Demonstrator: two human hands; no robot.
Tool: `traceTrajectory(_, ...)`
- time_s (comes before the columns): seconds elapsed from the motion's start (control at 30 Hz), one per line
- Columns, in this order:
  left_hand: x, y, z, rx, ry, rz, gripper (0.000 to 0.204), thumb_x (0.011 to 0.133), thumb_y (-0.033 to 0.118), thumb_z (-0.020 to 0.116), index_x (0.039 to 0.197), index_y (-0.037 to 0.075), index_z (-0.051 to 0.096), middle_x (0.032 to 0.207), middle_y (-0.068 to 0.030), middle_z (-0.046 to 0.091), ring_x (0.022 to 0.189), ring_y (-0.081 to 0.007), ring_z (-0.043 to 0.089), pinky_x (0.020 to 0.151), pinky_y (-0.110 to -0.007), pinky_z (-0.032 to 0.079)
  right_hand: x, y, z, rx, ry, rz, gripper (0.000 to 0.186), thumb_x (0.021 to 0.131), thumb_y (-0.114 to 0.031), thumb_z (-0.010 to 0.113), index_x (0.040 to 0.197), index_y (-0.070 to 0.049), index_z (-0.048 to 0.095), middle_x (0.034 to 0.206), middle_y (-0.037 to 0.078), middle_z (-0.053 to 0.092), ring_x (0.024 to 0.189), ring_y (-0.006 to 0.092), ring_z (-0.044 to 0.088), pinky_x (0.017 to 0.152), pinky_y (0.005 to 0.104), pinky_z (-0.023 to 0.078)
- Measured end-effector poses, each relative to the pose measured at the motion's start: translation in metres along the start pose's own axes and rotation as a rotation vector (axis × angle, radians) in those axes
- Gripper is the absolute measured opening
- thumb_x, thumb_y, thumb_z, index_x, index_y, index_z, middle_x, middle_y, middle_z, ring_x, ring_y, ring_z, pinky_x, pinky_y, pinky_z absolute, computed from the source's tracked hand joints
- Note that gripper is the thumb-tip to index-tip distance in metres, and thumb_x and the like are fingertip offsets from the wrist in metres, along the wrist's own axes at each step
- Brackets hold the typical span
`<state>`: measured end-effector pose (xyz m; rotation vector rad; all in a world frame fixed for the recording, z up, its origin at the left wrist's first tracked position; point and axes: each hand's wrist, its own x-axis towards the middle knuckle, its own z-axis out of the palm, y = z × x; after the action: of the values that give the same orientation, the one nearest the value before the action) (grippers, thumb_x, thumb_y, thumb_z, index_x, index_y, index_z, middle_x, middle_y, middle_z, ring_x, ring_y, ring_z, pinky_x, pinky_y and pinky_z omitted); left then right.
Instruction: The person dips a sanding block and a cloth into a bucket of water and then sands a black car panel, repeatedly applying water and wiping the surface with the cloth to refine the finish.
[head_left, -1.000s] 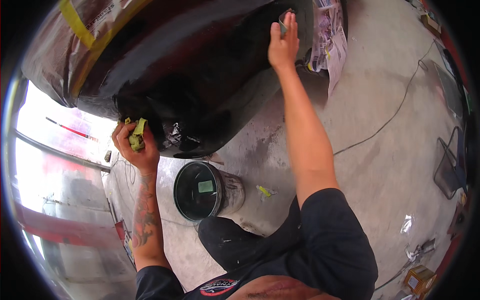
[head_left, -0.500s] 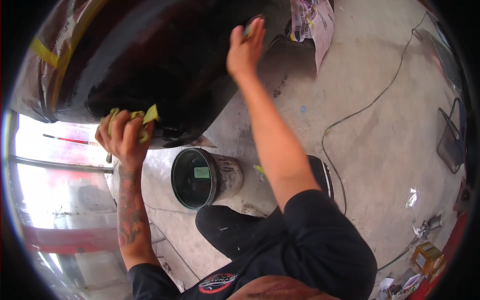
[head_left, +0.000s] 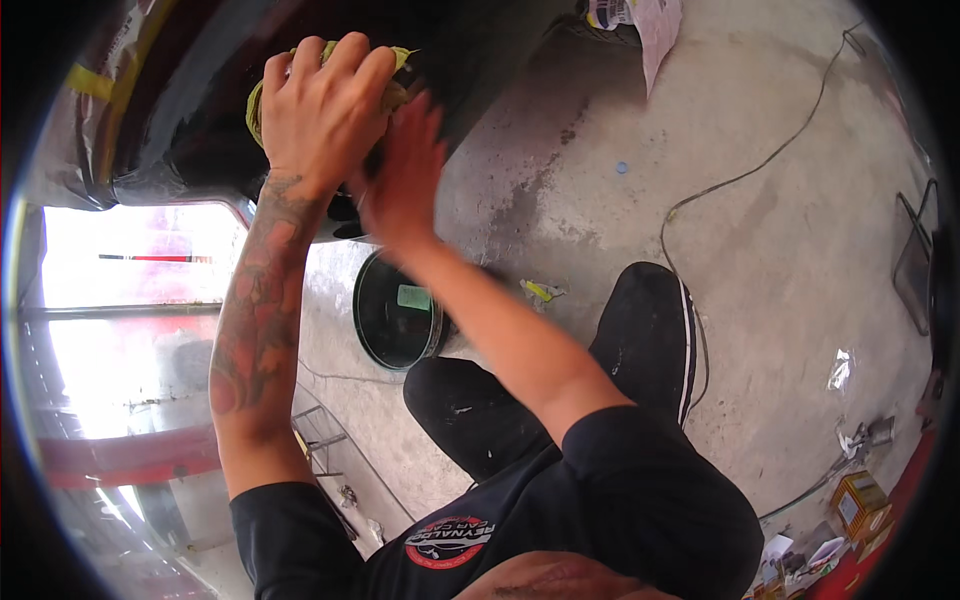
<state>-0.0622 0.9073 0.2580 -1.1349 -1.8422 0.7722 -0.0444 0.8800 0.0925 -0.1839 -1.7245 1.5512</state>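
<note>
My left hand [head_left: 325, 110] is closed on a crumpled yellow-green cloth [head_left: 254, 120], pressing it to a glossy black car body panel [head_left: 210, 120] at the upper left. Just right of it, my right hand [head_left: 405, 180] lies close to the panel's lower edge, smeared by motion. Whether anything is under its fingers cannot be made out. Below the panel a dark bucket [head_left: 360, 335] stands on the floor, partly covered by my right forearm. A pale green rectangular piece [head_left: 413, 297] shows inside it.
Yellow tape [head_left: 90, 82] and masking paper border the panel; more paper [head_left: 655, 45] hangs at the top. A dark cable [head_left: 740, 185] runs across the concrete floor [head_left: 560, 210]. Boxes [head_left: 860, 505] and litter sit at lower right. A yellow scrap [head_left: 542, 291] lies near the bucket.
My left hand has moved up and right over the panel with the cloth. My right hand has swept down and left from the panel's far part to beside my left hand.
</note>
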Motion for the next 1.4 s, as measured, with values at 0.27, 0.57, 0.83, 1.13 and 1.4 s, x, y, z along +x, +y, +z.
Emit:
traceTrajectory(0.27, -0.111, -0.052, -0.03, -0.077, 0.046, -0.013, 0.044, 0.066, 0.018, 0.084, 0.107, 0.021, 0.068, 0.112, -0.003, 0.065, 0.118, -0.0282, 0.058, 0.101, -0.044, 0.038, 0.12, 0.059, -0.026, 0.084, 0.134, 0.189, 0.075, 0.105, -0.049, 0.041, 0.161, -0.005, 0.018, 0.168, 0.019, 0.015, 0.154, 0.0401, 0.015, 0.121, 0.0585, 0.016)
traceTrajectory(0.57, -0.152, -0.041, -0.006, -0.179, 0.2, -0.228, 0.039, 0.065, 0.017, 0.077, 0.103, 0.017, 0.067, 0.113, -0.0056, 0.059, 0.115, -0.0331, 0.053, 0.101, -0.049, 0.04, -0.086, 0.036, 0.024, 0.046, -0.147, -0.047, 0.09, 0.101, -0.052, 0.048, 0.162, -0.003, 0.004, 0.169, 0.023, 0.002, 0.154, 0.0486, 0.005, 0.119, 0.0676, 0.003)
traceTrajectory(0.83, -0.155, -0.045, -0.006, -0.186, 0.208, -0.213, 0.038, 0.067, 0.019, 0.073, 0.104, 0.015, 0.067, 0.113, -0.0082, 0.058, 0.114, -0.0342, 0.052, 0.101, -0.05, 0.042, 0.119, 0.121, -0.012, 0.27, 0.271, 0.21, 0.073, 0.106, -0.041, 0.044, 0.16, 0.0, 0.018, 0.166, 0.026, 0.016, 0.153, 0.0446, 0.015, 0.124, 0.0455, 0.016)
traceTrajectory(1.13, -0.165, -0.05, -0.012, -0.199, 0.181, -0.219, 0.039, 0.069, 0.025, 0.072, 0.107, 0.015, 0.066, 0.113, -0.0085, 0.057, 0.116, -0.0345, 0.05, 0.103, -0.052, 0.041, 0.117, 0.142, -0.015, 0.192, 0.103, -0.025, 0.083, 0.103, -0.053, 0.045, 0.163, -0.009, 0.011, 0.169, 0.021, 0.009, 0.155, 0.0441, 0.008, 0.119, 0.0646, 0.014)
traceTrajectory(1.4, -0.167, -0.048, -0.008, -0.212, 0.177, -0.218, 0.04, 0.071, 0.027, 0.07, 0.108, 0.015, 0.065, 0.113, -0.0091, 0.056, 0.116, -0.0345, 0.05, 0.104, -0.053, 0.041, 0.117, 0.106, -0.015, 0.101, 0.155, -0.121, 0.076, 0.104, -0.052, 0.04, 0.162, -0.007, 0.017, 0.168, 0.02, 0.015, 0.155, 0.0437, 0.011, 0.12, 0.0621, 0.013)
